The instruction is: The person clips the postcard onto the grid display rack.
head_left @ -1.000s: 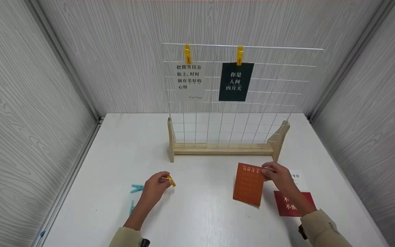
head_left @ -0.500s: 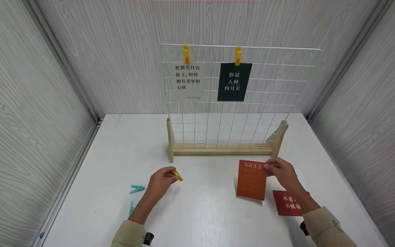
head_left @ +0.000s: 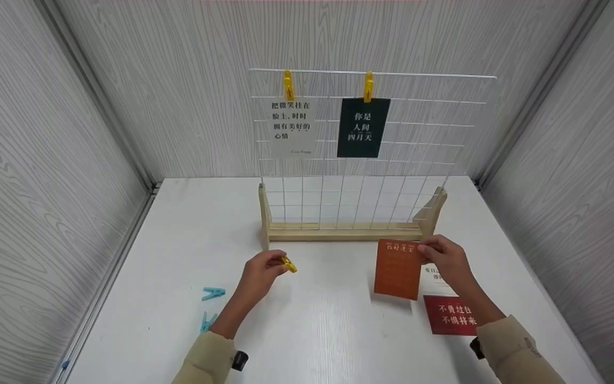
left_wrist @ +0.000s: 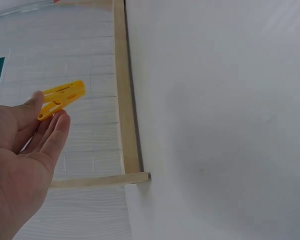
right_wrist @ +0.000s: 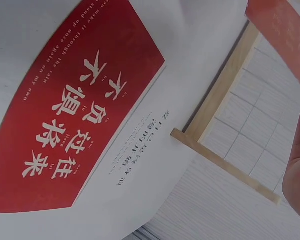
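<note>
Between thumb and fingers my left hand pinches a yellow clothespin; the left wrist view shows the clothespin pointing away from the fingertips. My right hand holds an orange-red card by its upper right corner, upright in front of the rack's right end. Behind both hands stands a white wire grid rack on a wooden base. From its top hang a white card and a dark green card, each under a yellow clothespin.
On the white table, two teal clothespins, one upper and one lower, lie left of my left forearm. A red card and a white card lie at right, partly beneath my right arm. Wood-grain panels enclose the table.
My left hand has moved forward and right with the yellow clothespin. My right hand has carried the orange-red card forward and slightly right, toward the rack.
</note>
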A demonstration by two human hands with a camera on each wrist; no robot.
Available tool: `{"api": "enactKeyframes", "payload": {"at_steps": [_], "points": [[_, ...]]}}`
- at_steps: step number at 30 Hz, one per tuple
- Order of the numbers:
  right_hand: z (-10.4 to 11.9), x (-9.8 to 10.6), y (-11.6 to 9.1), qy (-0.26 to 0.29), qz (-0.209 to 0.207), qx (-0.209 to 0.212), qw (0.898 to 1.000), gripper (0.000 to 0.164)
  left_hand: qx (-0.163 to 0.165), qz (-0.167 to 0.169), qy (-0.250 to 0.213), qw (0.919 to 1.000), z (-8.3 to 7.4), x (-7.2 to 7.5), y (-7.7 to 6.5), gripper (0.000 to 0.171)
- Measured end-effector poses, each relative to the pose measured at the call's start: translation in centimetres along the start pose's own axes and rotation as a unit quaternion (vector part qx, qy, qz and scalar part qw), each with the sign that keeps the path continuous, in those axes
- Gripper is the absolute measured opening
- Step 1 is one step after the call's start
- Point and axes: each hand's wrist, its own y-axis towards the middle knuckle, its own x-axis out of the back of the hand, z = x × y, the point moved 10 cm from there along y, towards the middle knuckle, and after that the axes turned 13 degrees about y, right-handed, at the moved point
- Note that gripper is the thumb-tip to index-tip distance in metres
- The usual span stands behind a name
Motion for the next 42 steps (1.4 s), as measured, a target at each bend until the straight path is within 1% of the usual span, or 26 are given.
{"api": "enactKeyframes", "payload": {"at_steps": [6,10,13,18,21,24,28,36,39,42], "points": [[2.1,1.0,0.5,-0.013,-0.012,0.037,0.999,0.037,-0.035,-0.020,0.016,0.9991,-3.0,0.4,1.1,0.029],[3.7,1.6,1.0,-0.027,-0.018,0.057,0.998,0.036,-0.056,-0.037,0.026,0.9974,-5.1,0.9,1.9,0.027],[5.4,2.0,1.2,-0.043,-0.026,0.070,0.996,0.032,-0.079,-0.045,0.032,0.9953,-7.0,1.3,2.6,0.027],[9.0,2.1,0.9,-0.067,-0.033,0.090,0.993,0.028,-0.112,-0.059,0.037,0.9912,-10.0,2.1,3.8,0.026],[10.8,2.1,0.7,-0.068,-0.032,0.103,0.992,0.028,-0.136,-0.070,0.041,0.9874,-11.8,2.5,4.4,0.026],[11.9,2.4,0.8,-0.062,-0.032,0.116,0.991,0.028,-0.157,-0.077,0.041,0.9838,-13.4,2.7,4.9,0.026],[13.0,2.8,1.3,-0.054,-0.034,0.130,0.989,0.027,-0.165,-0.079,0.030,0.9827,-15.0,2.7,5.8,0.025],[15.5,3.8,2.2,-0.044,-0.055,0.147,0.987,0.025,-0.176,-0.087,0.011,0.9805,-18.0,2.8,7.6,0.023],[16.2,4.3,2.8,-0.049,-0.070,0.149,0.985,0.025,-0.181,-0.088,0.001,0.9796,-19.5,2.6,8.3,0.023],[16.2,5.1,3.6,-0.060,-0.090,0.138,0.984,0.025,-0.194,-0.085,-0.002,0.9772,-21.1,2.3,8.9,0.023]]}}
